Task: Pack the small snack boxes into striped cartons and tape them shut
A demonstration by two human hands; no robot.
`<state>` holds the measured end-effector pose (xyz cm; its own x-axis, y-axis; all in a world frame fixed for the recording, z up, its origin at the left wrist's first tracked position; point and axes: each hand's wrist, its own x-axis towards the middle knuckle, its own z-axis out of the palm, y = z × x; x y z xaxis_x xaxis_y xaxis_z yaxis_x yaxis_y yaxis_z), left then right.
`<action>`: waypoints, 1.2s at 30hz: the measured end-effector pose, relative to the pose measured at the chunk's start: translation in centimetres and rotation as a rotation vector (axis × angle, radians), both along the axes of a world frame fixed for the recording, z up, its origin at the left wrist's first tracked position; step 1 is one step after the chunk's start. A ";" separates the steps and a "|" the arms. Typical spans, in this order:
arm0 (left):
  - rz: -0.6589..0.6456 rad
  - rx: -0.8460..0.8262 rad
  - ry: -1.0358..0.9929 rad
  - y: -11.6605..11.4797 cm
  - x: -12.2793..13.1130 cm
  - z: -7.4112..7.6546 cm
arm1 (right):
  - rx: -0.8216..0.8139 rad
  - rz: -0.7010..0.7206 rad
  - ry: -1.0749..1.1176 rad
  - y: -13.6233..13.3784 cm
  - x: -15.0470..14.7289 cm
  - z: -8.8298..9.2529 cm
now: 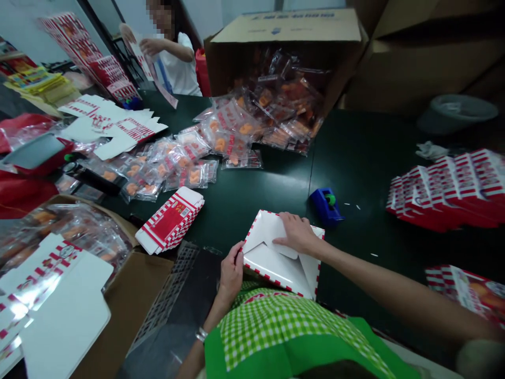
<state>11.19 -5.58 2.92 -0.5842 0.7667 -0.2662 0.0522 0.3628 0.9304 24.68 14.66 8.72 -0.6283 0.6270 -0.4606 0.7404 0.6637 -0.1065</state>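
Head camera view, worn by someone at a dark green table, and wow, that's a packed workspace. Way over on the left, a pile of flat red-and-white carton blanks sits on an open cardboard box full of clear packets with something orange inside. Some red plastic is bunched at the table's left edge. Just past that, a small stack of red-and-white cartons lies on the table, with loose clear packets spread out behind it. At the far end, a co-worker in a white T-shirt is holding up a flat blank.

The left hand has its fingers curled around the edge of a white carton blank, with a metal bracelet on that wrist. The right hand is flat and open, fingers together, pressing on a folded flap and not gripping anything. That blank lies on the table, right in front of a green checked apron.

Just beyond the right hand is a blue tape dispenser. A big cardboard box spills more packets onto the table. Over on the right there's a long row of red-and-white cartons, with a grey bin behind them.
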 end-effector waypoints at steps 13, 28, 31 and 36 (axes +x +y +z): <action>0.073 0.004 -0.053 0.7 1.4 0.6 | 0.100 0.041 0.013 -1.8 0.7 -1.2; 0.113 -0.035 0.010 -0.1 1.4 0.3 | -0.230 0.052 -0.119 4.8 2.3 0.7; 0.137 -0.044 -0.018 0.1 1.7 0.0 | -0.228 0.009 -0.163 4.3 2.8 0.0; 0.221 -0.023 -0.066 -0.1 1.7 -0.7 | -0.226 -0.061 -0.134 2.7 2.9 -0.4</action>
